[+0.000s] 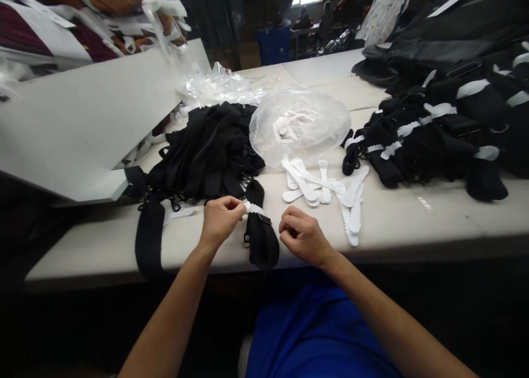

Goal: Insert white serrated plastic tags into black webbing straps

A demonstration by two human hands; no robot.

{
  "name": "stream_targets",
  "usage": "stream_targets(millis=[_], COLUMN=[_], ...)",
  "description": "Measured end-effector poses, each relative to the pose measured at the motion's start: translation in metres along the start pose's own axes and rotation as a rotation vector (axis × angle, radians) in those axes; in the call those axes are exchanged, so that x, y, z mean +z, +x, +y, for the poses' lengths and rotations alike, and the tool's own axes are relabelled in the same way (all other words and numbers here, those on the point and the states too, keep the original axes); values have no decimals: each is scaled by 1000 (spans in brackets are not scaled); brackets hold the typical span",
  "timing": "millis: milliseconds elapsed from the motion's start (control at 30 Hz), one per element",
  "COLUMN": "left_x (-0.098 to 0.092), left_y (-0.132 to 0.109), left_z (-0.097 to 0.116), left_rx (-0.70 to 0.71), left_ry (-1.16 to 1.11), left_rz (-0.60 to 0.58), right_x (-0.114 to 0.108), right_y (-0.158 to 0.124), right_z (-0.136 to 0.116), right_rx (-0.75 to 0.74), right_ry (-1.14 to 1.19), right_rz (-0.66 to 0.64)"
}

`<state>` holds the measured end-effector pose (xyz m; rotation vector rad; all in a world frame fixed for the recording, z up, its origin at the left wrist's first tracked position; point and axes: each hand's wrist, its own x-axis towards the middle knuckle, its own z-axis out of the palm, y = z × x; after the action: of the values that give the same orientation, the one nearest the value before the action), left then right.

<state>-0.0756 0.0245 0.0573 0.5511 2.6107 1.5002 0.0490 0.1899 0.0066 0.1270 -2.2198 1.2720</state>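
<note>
A folded black webbing strap (264, 243) with a metal buckle lies at the table's front edge between my hands. Around its middle runs a white toothed paper band (257, 209). My left hand (223, 217) pinches the band's left end between thumb and fingertips. Just right of the strap, apart from it, my right hand (303, 235) is curled closed, and nothing shows in its fingers. Beyond my right hand lies a loose pile of white paper bands (309, 188). A heap of black straps (202, 152) sits behind my left hand.
A clear plastic bag (300, 127) with more white bands lies behind the loose ones. Banded black straps (433, 130) are piled at the right. One strap (149, 237) hangs over the front edge at left, near a white panel (82, 124).
</note>
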Motion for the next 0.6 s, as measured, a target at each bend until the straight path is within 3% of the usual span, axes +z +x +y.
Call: stream_targets(millis=[100,200,433,600], left_x=[-16,-12,22,30], left_y=[1,-9,-42,-58], left_z=[-9,-8,13,16], left_rx=[-59,-57,31,121], left_ry=[-156,-279,-357,-265], left_rz=[32,20,26,117], right_x=[0,2,3,4], right_y=[-3,2,27,30], right_z=[-3,-12,-38,-44], right_rx=[67,161,310,376], right_ry=[27,106,149,22], right_rz=[107,166,-29,-41])
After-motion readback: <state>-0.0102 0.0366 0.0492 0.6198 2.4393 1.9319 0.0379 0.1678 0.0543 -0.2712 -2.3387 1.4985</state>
